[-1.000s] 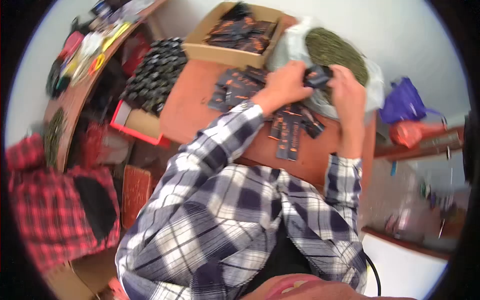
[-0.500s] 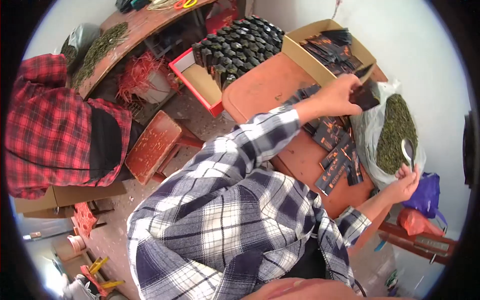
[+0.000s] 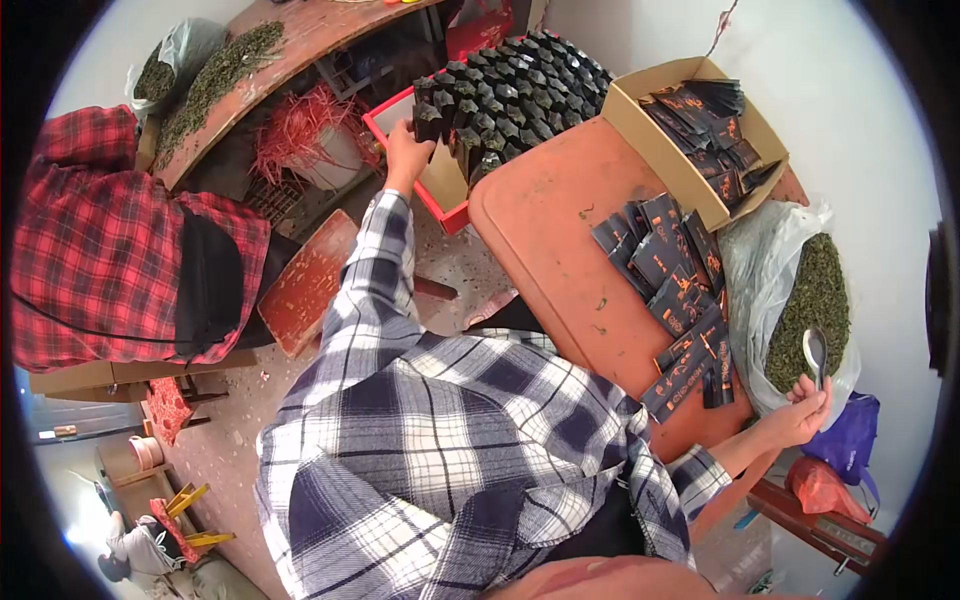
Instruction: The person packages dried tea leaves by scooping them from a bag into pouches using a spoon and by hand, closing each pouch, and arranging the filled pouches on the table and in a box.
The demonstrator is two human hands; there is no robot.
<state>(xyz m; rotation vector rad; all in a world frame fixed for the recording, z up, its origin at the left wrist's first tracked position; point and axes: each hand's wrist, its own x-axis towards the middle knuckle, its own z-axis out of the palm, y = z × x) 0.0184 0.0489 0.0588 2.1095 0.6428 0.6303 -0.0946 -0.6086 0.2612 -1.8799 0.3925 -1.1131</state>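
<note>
While the right hand (image 3: 801,414) pinches a spoon (image 3: 815,347), the left hand (image 3: 406,160) pinches a black packet (image 3: 428,119) poking past its fingers

A hand could pass over the table (image 3: 545,215) between the red box (image 3: 456,216) and the packets (image 3: 660,255). The carton's (image 3: 655,160) walls stand in the way at the far end, the bag (image 3: 763,265) along the right.

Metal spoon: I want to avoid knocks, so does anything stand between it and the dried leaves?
Nothing visible does. The metal spoon, held in the right hand, shows against the dried leaves in the open plastic bag; whether it touches them, this view cannot tell.
</note>
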